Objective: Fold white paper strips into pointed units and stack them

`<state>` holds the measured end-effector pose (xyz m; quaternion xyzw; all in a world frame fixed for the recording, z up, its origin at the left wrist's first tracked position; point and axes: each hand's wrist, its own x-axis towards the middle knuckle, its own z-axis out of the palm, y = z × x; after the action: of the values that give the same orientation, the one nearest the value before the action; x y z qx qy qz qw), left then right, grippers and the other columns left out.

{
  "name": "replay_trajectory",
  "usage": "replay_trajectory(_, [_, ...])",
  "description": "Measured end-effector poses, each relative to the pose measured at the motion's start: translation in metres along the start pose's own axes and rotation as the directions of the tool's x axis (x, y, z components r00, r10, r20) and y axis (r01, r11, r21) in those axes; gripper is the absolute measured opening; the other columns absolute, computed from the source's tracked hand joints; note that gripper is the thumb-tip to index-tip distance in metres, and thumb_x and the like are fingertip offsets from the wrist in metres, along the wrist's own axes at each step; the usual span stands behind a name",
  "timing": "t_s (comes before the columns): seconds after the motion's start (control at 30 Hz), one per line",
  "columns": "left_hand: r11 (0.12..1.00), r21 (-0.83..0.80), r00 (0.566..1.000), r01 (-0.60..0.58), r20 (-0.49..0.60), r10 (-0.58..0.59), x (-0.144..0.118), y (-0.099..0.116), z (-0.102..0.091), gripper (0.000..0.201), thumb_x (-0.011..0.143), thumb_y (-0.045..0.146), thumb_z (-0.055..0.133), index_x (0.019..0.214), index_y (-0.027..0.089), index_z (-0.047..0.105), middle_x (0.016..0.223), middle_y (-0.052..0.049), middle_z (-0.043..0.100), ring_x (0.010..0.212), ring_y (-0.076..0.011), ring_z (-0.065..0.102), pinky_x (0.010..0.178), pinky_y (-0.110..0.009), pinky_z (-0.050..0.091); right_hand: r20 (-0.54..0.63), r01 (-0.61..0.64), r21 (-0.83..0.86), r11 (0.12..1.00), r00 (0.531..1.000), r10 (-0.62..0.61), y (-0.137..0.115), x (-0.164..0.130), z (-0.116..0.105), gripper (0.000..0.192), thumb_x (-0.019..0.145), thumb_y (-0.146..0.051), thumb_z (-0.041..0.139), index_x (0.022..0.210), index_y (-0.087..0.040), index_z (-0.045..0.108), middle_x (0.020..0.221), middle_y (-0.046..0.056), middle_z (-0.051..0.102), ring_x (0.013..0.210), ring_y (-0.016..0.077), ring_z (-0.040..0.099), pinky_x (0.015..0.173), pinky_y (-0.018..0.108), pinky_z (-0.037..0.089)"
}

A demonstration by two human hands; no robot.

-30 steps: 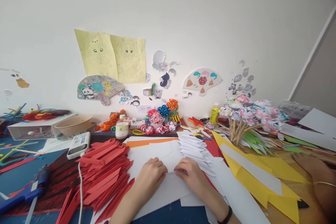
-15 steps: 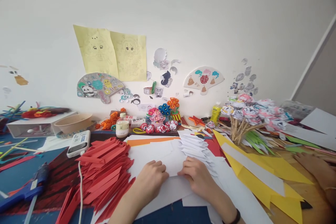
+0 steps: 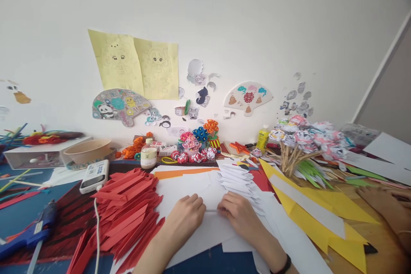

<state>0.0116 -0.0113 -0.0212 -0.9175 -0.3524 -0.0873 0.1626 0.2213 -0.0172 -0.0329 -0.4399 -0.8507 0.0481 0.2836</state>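
My left hand (image 3: 189,214) and my right hand (image 3: 236,210) face each other over white sheets, fingers curled and closed. Between them runs the thin folded edge of a white paper strip (image 3: 211,211), pinched at both ends. My fingers hide much of it. A white sheet (image 3: 213,231) lies flat underneath. Just beyond my right hand is a stack of folded white paper pieces (image 3: 236,180). Left of my left hand spreads a big pile of folded red paper strips (image 3: 131,214).
A blue glue gun (image 3: 41,227) and a white power bank (image 3: 94,176) with a cable lie on the left. A bottle (image 3: 148,154) stands behind the red pile. Yellow paper (image 3: 321,214) and paper flowers on sticks (image 3: 298,137) are on the right. Another person's hand (image 3: 379,201) rests at far right.
Both hands stay almost in place, still pinching the paper. Its near edge between my fingers now shows as a narrower, raised fold. The view has shifted slightly.
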Motion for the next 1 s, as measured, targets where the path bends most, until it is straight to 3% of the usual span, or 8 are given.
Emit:
replay_trajectory(0.13, [0.979,-0.161,0.989,0.125,-0.053,-0.135,0.0,-0.001,-0.006,0.016,0.091,0.018,0.046,0.081,0.018,0.058,0.079,-0.002,0.062,0.074,-0.0172,0.056,0.064,-0.027,0.041,-0.063,-0.048,0.053,0.997,0.997,0.051,0.001,-0.001,0.003,0.023,0.074,0.002,0.048,0.068,-0.018,0.057,0.071,0.001,0.059,0.073,0.0168,0.052,0.065,0.026,0.036])
replay_trajectory(0.3, [0.975,-0.195,0.992,0.108,-0.047,-0.119,-0.001,-0.001,-0.008,0.02,0.092,0.015,0.044,0.077,0.017,0.058,0.074,-0.002,0.061,0.069,-0.0165,0.054,0.061,-0.026,0.039,-0.065,-0.095,0.071,0.993,0.993,0.1,-0.001,-0.002,0.005,0.026,0.061,0.007,0.042,0.062,-0.018,0.048,0.067,0.0,0.053,0.069,0.0158,0.05,0.06,0.025,0.033])
replay_trajectory(0.43, [0.95,-0.289,0.985,0.116,-0.09,-0.148,-0.001,0.0,-0.008,0.021,0.092,0.018,0.043,0.08,0.017,0.059,0.076,-0.002,0.062,0.073,-0.0171,0.055,0.063,-0.026,0.039,-0.071,-0.091,0.128,0.988,0.992,0.101,-0.002,-0.003,0.006,0.024,0.061,0.006,0.042,0.061,-0.018,0.046,0.067,0.0,0.053,0.069,0.0156,0.05,0.06,0.024,0.033])
replay_trajectory(0.57, [0.877,-0.456,0.969,0.154,-0.104,-0.225,-0.002,0.0,-0.006,0.012,0.089,0.023,0.049,0.085,0.02,0.061,0.081,-0.002,0.064,0.079,-0.0179,0.056,0.068,-0.026,0.04,-0.089,-0.092,0.197,0.976,0.99,0.112,-0.002,-0.002,0.007,0.024,0.063,0.005,0.044,0.061,-0.018,0.05,0.066,0.0,0.053,0.07,0.0158,0.051,0.061,0.024,0.034])
replay_trajectory(0.77, [0.708,-0.657,0.927,0.261,-0.033,-0.372,-0.005,-0.005,-0.01,0.016,0.083,0.018,0.053,0.072,0.018,0.064,0.073,-0.002,0.065,0.07,-0.0153,0.057,0.065,-0.024,0.039,-0.069,-0.063,0.268,0.961,0.994,0.084,-0.008,0.0,0.007,0.01,0.076,-0.011,0.058,0.077,-0.019,0.063,0.07,0.001,0.057,0.067,0.0158,0.052,0.062,0.025,0.037])
replay_trajectory(0.87, [0.663,-0.709,0.932,0.24,-0.021,-0.361,-0.005,-0.005,-0.015,0.015,0.082,0.02,0.053,0.074,0.019,0.066,0.072,-0.002,0.066,0.069,-0.0148,0.056,0.064,-0.024,0.038,-0.056,-0.062,0.324,0.944,0.995,0.084,-0.01,0.0,0.01,0.006,0.08,-0.019,0.06,0.079,-0.019,0.065,0.073,0.001,0.062,0.067,0.0152,0.054,0.061,0.025,0.038])
replay_trajectory(1.0, [0.635,-0.746,0.946,0.201,-0.021,-0.324,-0.003,0.002,-0.016,0.013,0.083,0.026,0.055,0.083,0.021,0.066,0.08,-0.002,0.067,0.074,-0.0149,0.057,0.066,-0.023,0.039,-0.049,-0.082,0.386,0.919,0.993,0.11,-0.011,0.0,0.012,0.013,0.079,-0.019,0.063,0.067,-0.018,0.066,0.064,0.0,0.063,0.059,0.0133,0.054,0.058,0.023,0.038])
